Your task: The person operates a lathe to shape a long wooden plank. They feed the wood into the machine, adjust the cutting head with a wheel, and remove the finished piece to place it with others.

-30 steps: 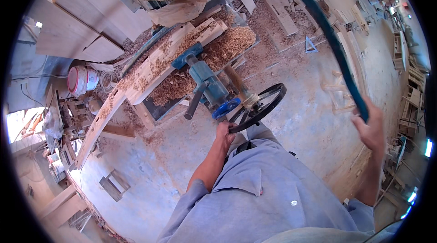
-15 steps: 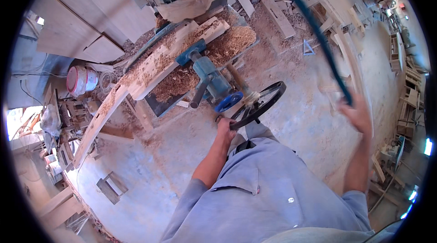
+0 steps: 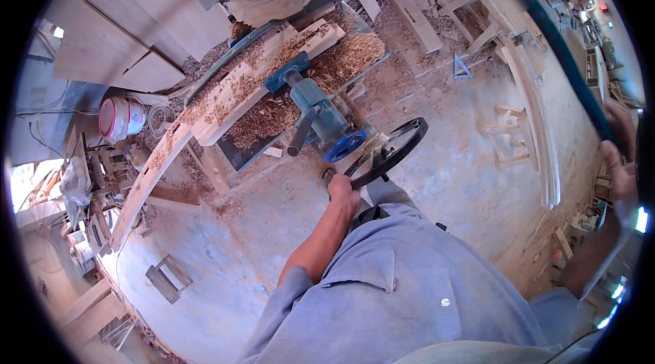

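My left hand point(image 3: 343, 190) is closed at the near edge of a large black handwheel point(image 3: 391, 162), gripping its rim or handle. Far to the right, my right hand point(image 3: 619, 169) wraps round the lower end of a long teal lever point(image 3: 568, 57), partly cut off by the dark picture rim. A teal clamp point(image 3: 317, 106) with a smaller blue handwheel point(image 3: 345, 147) presses against a pale wooden beam point(image 3: 228, 120). Curly wood shavings point(image 3: 358, 53) cover much of the beam and the machine table around it.
A curved timber point(image 3: 140, 193) extends left from the machine. Large boards point(image 3: 129, 9) lean at the back left beside a white bucket point(image 3: 119, 120). A small wooden frame point(image 3: 168, 280) lies on the floor. Long curved pieces point(image 3: 535, 125) and a set square point(image 3: 462, 67) lie right.
My right hand has swung outward to the right along with the teal lever. My left hand stays at the black wheel, shifted slightly right. The cloth-wrapped machine part above the beam looks shifted upward.
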